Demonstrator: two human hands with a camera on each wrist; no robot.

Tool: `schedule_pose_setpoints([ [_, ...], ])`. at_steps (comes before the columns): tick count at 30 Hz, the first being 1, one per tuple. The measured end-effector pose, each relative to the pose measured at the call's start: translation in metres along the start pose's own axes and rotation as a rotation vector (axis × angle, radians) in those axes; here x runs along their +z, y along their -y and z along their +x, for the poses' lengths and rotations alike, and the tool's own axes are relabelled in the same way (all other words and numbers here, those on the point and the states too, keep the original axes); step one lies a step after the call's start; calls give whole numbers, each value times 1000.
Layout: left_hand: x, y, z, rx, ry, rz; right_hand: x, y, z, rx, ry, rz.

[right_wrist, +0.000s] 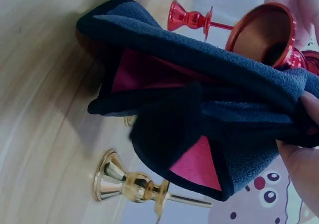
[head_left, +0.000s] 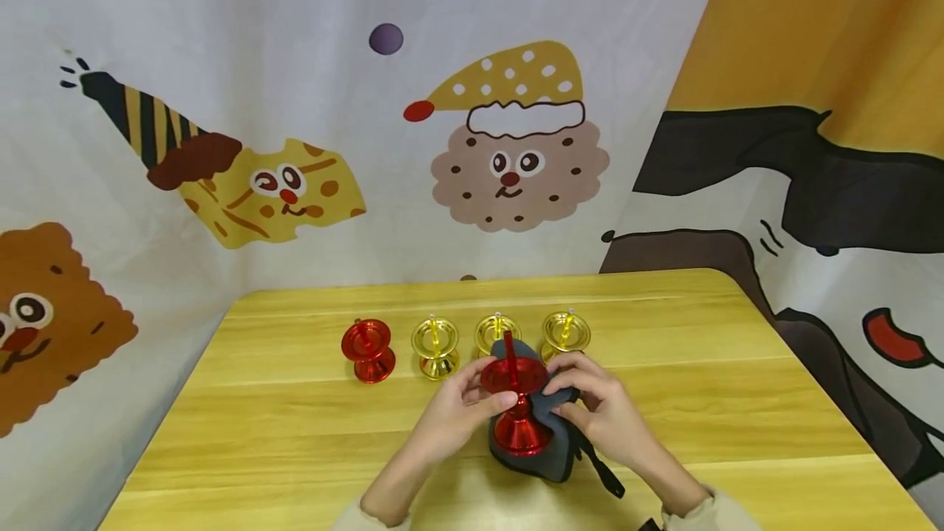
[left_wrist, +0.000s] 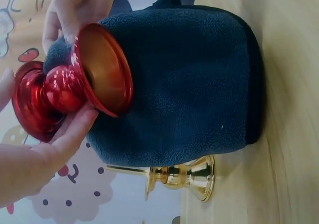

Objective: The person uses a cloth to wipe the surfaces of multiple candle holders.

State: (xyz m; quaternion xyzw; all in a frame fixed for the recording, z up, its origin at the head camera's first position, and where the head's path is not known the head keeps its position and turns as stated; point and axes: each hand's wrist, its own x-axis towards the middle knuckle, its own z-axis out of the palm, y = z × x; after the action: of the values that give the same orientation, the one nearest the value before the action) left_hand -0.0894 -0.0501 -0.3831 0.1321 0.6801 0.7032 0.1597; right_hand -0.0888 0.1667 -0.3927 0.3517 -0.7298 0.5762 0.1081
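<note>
My left hand [head_left: 459, 410] grips a shiny red candle holder [head_left: 521, 434] by its upper part, with the spike pointing up and the base raised off the table. Pinched in my right hand [head_left: 601, 401] is a dark grey fleece cloth [head_left: 549, 465] with black edging and a black strap. It hangs behind and beside the red holder and touches it. From the right wrist view, a pink inner side shows in the cloth's folds [right_wrist: 199, 167]. The left wrist view looks at the holder's hollow underside [left_wrist: 104, 69], with the cloth just beyond it.
Another red candle holder [head_left: 370, 351] stands at the back left of the wooden table [head_left: 280, 433]. To its right is a row of gold candle holders: one on the left [head_left: 438, 360], one in the middle [head_left: 487, 333] partly hidden by the cloth, one on the right [head_left: 566, 333]. A cartoon-print curtain [head_left: 310, 64] hangs behind.
</note>
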Motion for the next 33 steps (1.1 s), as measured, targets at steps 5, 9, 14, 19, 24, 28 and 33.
schedule_pose_setpoints([
  [5,-4,-2,-5,-11,-42,-50,-2,-2,-1,-41,22,9],
  [9,-22,-3,-19,16,-74,-16,-15,-1,-6,2,20,11],
  [14,-65,-3,-47,-7,-207,67,-41,0,-17,101,9,-38],
  [19,-113,4,-72,-65,-400,114,-66,-2,-30,160,-15,-141],
  [24,-157,18,-82,-108,-530,90,-80,-5,-38,211,-21,-164],
  [28,-179,28,-81,-173,-589,89,-85,-8,-42,223,-9,-154],
  [33,-198,38,-74,-238,-617,157,-88,-8,-44,247,-8,-191],
])
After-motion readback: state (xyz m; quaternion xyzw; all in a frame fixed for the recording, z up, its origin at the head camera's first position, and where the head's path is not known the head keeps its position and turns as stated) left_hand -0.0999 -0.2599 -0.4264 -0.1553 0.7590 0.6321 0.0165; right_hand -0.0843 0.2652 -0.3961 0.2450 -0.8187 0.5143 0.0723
